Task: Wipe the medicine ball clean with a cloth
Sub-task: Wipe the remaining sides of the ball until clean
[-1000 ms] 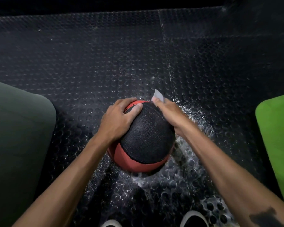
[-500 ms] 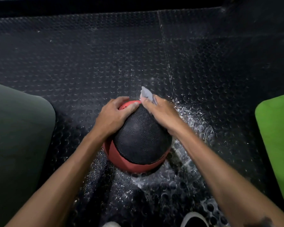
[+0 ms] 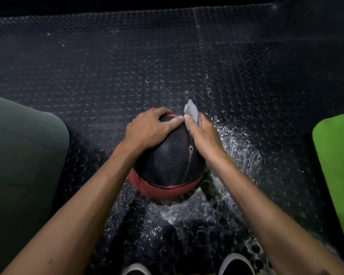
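Both hands work the ball: left hand spread flat on top, right hand pinching the cloth. Best to brace firmly and wipe in overlapping strokes.

One medicine ball sits on one studded floor. One grey cloth shows. Two hands appear: the left hand, the right hand. Two mats: dark mat, green mat. Two shoe tips.
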